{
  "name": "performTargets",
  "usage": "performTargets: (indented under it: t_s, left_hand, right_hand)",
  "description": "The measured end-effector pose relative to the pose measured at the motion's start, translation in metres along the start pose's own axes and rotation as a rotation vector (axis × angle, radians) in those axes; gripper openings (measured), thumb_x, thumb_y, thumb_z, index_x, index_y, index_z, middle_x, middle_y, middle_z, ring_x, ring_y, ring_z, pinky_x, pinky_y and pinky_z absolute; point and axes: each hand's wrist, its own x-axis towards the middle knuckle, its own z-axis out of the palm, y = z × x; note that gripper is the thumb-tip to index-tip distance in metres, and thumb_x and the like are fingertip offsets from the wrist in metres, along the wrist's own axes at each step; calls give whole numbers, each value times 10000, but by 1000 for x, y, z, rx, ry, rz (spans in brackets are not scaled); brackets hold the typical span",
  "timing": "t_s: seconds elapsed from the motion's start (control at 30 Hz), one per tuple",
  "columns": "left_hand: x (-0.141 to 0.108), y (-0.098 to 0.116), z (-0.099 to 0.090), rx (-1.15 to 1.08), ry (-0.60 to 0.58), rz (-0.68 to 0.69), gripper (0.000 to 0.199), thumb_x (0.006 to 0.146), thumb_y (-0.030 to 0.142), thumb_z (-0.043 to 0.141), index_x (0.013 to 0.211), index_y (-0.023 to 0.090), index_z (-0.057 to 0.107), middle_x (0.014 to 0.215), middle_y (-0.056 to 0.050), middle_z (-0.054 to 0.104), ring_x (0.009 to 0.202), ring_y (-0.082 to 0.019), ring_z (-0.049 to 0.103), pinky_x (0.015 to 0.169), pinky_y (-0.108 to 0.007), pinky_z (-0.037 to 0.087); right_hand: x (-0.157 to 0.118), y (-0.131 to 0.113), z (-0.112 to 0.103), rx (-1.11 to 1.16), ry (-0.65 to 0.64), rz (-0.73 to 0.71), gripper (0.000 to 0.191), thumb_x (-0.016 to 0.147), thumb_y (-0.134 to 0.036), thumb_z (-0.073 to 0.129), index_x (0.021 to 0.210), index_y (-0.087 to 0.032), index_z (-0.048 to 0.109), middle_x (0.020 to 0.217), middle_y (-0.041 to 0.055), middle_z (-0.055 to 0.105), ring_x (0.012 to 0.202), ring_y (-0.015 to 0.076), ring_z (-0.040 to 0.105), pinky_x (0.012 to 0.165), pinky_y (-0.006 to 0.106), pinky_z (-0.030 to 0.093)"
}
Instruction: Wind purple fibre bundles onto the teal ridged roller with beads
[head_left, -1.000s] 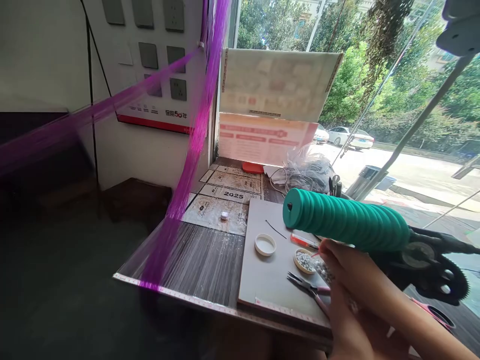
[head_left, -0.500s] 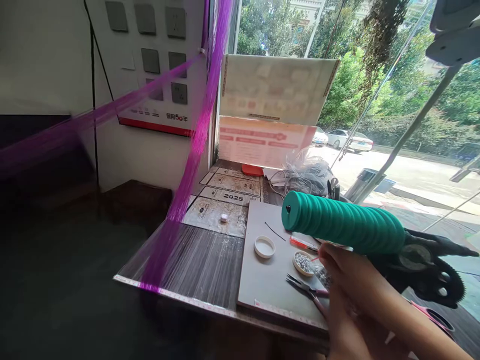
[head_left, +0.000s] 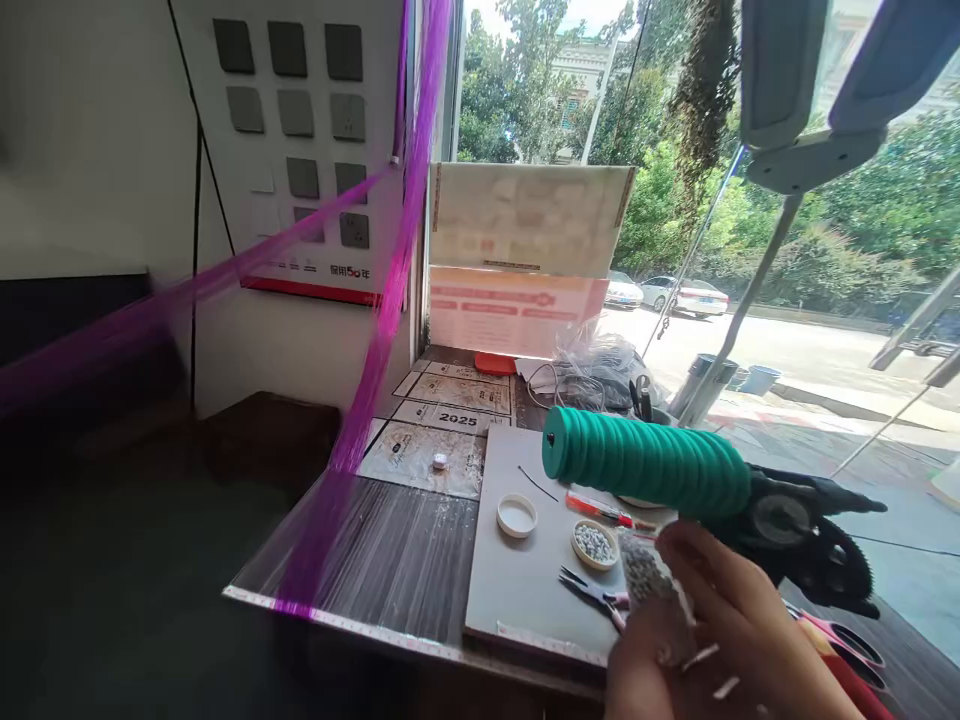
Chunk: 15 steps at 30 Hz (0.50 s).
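A small clear plastic bag of grey-white beads is held low at the right. My right hand pinches it near the top, fingers closed. Against its lower part presses my left hand, mostly cut off by the bottom edge, also closed. Just left of the bag, a shallow round dish of beads sits on a pale board. An empty round dish lies further left. Pliers with dark jaws and an orange-red tool lie close by.
A green ridged roller on a black toothed mount juts above my hands. Pink-handled scissors lie right. Purple strands stretch down to the table's left edge. A lamp stands by the window; plastic bags lie behind.
The bag has come away from over the bead dish, toward me, and now shows upright. More beads are visible in the dish. The view has tilted up and shifted right.
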Motion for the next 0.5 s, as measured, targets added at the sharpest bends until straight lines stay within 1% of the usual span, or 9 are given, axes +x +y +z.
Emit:
performTargets:
  t_s: [0.07,0.13,0.2,0.23,0.3,0.37,0.43,0.47,0.5]
  left_hand:
    - [-3,5,0,14,45,12,244,676,258,582,786,45,631,738,-121,638,772,-250,619,714,-319,431]
    - [-11,10,4,45,98,36,133,624,181,590,696,73,617,691,-105,642,708,-224,612,680,-307,421]
    - [-20,18,10,56,112,67,125,583,126,578,697,92,620,701,-94,665,674,-196,608,670,-287,413]
    - [-25,22,13,53,92,73,149,572,106,571,710,93,627,716,-92,676,674,-188,610,681,-279,414]
    - [-32,31,17,44,20,52,179,585,104,567,744,73,641,754,-105,688,709,-184,621,713,-270,418]
    - [-40,41,18,60,-26,-3,214,618,163,569,771,41,651,762,-126,686,717,-193,624,711,-272,421]
    - [-49,50,16,148,-30,-61,288,645,268,570,791,36,655,752,-130,678,690,-208,620,702,-292,422]
    - [-55,55,13,212,-21,-58,310,650,308,571,802,51,657,751,-121,675,697,-222,620,712,-309,422]
    - [-62,60,9,282,-3,-21,317,649,332,578,814,74,657,763,-112,673,729,-240,622,736,-329,422]
  right_hand:
    - [-8,-1,-3,61,41,5,311,821,-488,386,761,-215,522,655,15,602,577,170,547,530,245,439]
    - [-17,-3,-6,103,92,-9,287,817,-469,413,758,-216,535,664,11,602,588,167,562,528,232,451]
    - [-26,-9,-10,124,162,-65,238,808,-431,452,760,-219,550,706,14,609,631,168,579,554,223,463]
    - [-29,-12,-10,132,194,-104,213,800,-411,474,752,-220,556,721,15,610,650,168,582,569,221,464]
    - [-33,-20,-10,167,218,-158,185,786,-386,505,722,-221,561,708,12,602,646,165,574,577,220,459]
    - [-32,-28,-6,247,192,-128,203,784,-399,511,703,-220,560,654,2,583,599,155,552,548,220,445]
    - [-28,-34,1,363,113,-66,248,784,-433,505,684,-210,552,602,-7,554,559,145,525,516,219,431]
    - [-25,-37,5,429,71,-41,274,786,-449,500,671,-204,544,579,-11,533,542,139,509,503,218,423]
    - [-22,-39,10,499,27,-26,301,785,-466,497,657,-197,535,560,-14,512,529,134,493,493,219,417]
